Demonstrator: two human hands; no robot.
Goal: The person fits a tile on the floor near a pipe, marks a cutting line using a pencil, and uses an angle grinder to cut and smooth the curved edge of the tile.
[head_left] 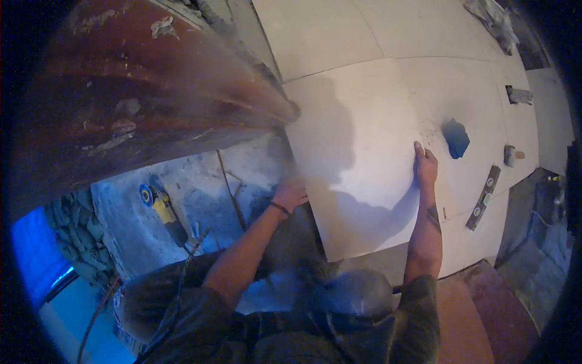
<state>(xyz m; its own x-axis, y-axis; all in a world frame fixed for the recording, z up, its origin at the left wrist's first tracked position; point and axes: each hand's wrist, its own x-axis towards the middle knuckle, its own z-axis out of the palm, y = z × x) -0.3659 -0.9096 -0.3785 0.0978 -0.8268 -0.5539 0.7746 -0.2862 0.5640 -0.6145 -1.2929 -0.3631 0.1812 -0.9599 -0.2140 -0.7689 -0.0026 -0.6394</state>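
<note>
A large pale floor tile (376,148) lies in front of me between my two hands, its near edge by my knees. At its left edge, my left hand (292,194) has its fingers closed at the rim, partly blurred by haze. My right hand (426,167) grips the opposite edge, thumb on top and the other fingers mostly hidden. The shadow of my head and arm falls across the tile. Just beyond my right hand, a crumpled dark blue cloth or sponge (456,138) rests on the neighbouring tiles.
A worn reddish-brown panel (170,85) juts in from the upper left. A yellow and black angle grinder (162,212) lies on the dusty concrete (206,182) to the left, near a cable (180,285). On the right are a spirit level (484,199) and a mallet (511,156). Dust hangs in the air.
</note>
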